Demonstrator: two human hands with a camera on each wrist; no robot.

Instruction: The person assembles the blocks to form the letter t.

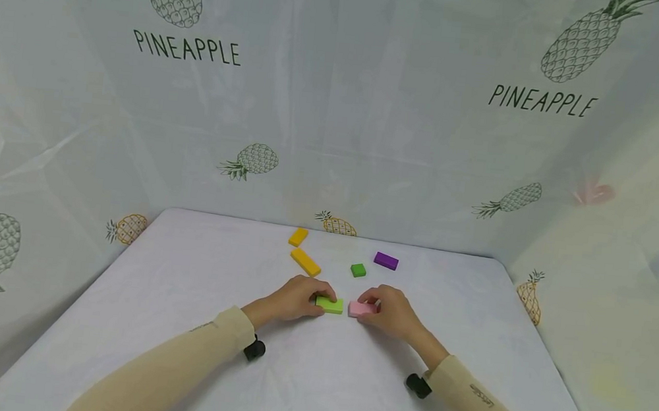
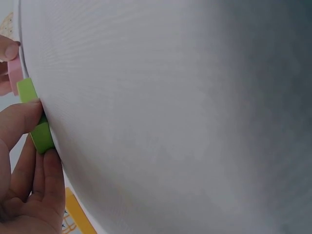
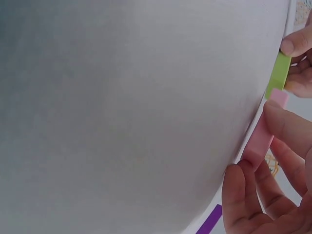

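On the white tabletop, my left hand (image 1: 297,298) pinches a light green block (image 1: 330,305) between thumb and fingers. My right hand (image 1: 392,311) pinches a pink block (image 1: 360,309) just to the right of it. A small gap parts the two blocks in the head view. In the left wrist view the thumb lies on one side of the green block (image 2: 43,137) and fingertips on the other. The right wrist view shows the pink block (image 3: 260,139) held the same way, its middle partly covered by the thumb.
Beyond the hands lie two yellow blocks (image 1: 305,262), a small green block (image 1: 358,270) and a purple block (image 1: 386,260). The white table (image 1: 312,389) ends at a hanging sheet (image 1: 374,117) printed with pineapples. A black wrist camera (image 1: 255,349) sits under the left wrist.
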